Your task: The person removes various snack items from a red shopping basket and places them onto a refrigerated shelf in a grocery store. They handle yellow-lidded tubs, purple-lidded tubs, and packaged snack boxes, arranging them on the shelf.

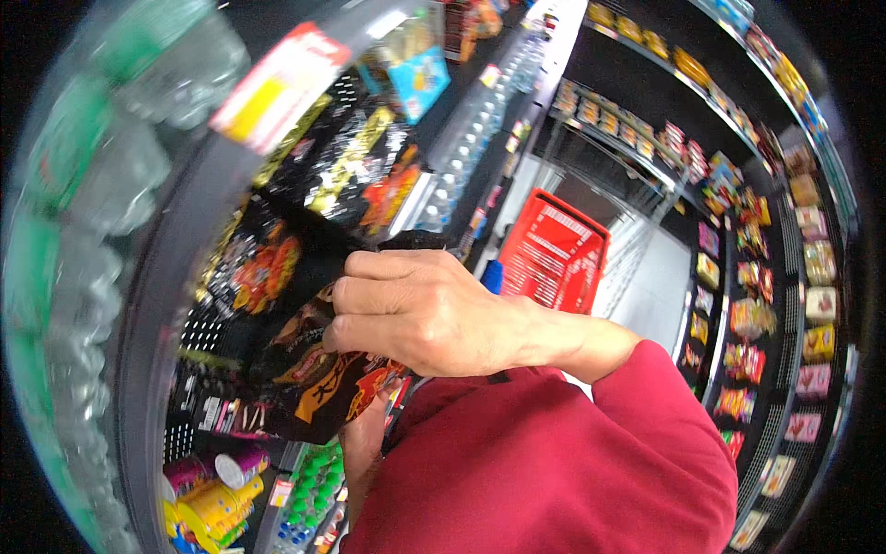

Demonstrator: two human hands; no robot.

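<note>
A black snack bag (315, 391) with orange and red print is between my two hands, in front of a shelf. My right hand (426, 308) is closed on the bag's upper edge, with its back turned up and its fingertips mostly hidden. Lower down, my left hand (367, 433) grips the bag near its red-printed corner, partly covered by my red sleeve. Similar shiny black bags (259, 266) lie on the shelf just beyond the held one.
Blurred green-capped clear bottles (118, 166) line the far left above a shelf edge with a price tag (280, 86). Yellow canisters (211, 505) sit lower left. A red shopping basket (554, 253) stands behind my right wrist. Shelves of packaged snacks (751, 311) curve along the right.
</note>
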